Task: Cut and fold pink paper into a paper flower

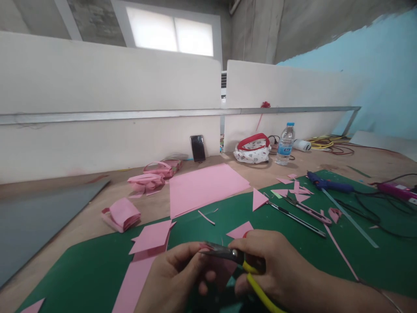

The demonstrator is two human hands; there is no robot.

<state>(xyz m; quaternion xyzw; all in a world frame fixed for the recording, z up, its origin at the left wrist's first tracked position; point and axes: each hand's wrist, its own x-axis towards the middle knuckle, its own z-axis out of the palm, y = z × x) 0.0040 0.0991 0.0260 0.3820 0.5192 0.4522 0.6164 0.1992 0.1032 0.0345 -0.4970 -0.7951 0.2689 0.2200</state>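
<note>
My right hand (pixel 276 256) grips a pair of scissors (pixel 228 254) with yellow handles, its fingers wrapped around them. Their blades reach left to the fingertips of my left hand (pixel 177 274), which pinches a small piece of pink paper (pixel 204 246). Most of that piece is hidden by the fingers and blades. Both hands are above a green cutting mat (pixel 94 265). Beside my left hand lie folded pink paper (pixel 153 238) and a pink strip below it. A pink triangle (pixel 241 229) lies just beyond the scissors.
Pink sheets (pixel 205 189) lie ahead, with folded pink bundles (pixel 122 214) to their left. A pen (pixel 296 217), a pink-handled cutter (pixel 311 211), paper scraps and a blue glue gun (pixel 329 182) with its cable are on the right. A phone (pixel 197 148) and a water bottle (pixel 286 145) stand behind.
</note>
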